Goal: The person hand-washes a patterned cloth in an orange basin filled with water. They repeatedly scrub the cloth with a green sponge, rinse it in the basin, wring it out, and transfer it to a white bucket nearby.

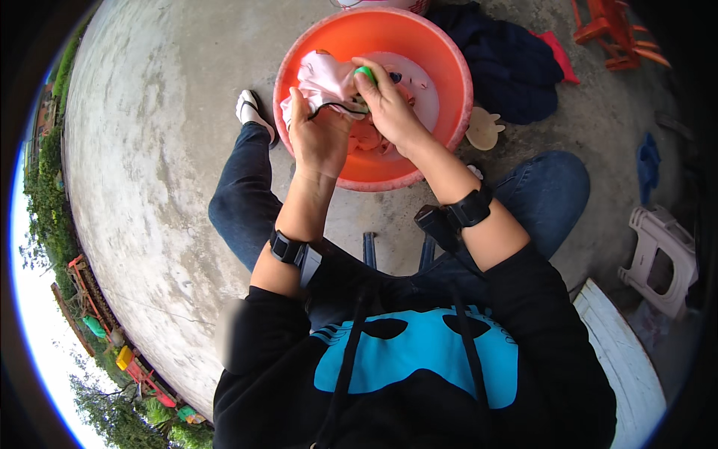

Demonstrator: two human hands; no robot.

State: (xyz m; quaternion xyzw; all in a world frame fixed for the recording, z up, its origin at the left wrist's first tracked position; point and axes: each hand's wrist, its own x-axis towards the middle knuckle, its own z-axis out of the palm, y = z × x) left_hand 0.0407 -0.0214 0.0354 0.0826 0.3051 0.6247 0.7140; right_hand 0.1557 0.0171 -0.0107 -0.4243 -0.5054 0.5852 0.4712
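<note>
In front of me stands a large orange plastic basin with cloudy, whitish water and wet cloth in it. My left hand holds a pale pink garment with dark trim above the basin's left half, thumb up along the cloth. In my right hand is a small green object, gripped between thumb and fingers against the garment. Most of that object is hidden by the fingers, so its kind is unclear. Reddish cloth lies in the water below my hands.
Dark blue cloth lies on the concrete right of the basin, near a cream dipper. A white bucket stands behind the basin. Farther right are a red-orange chair, a blue cloth and a grey plastic stool.
</note>
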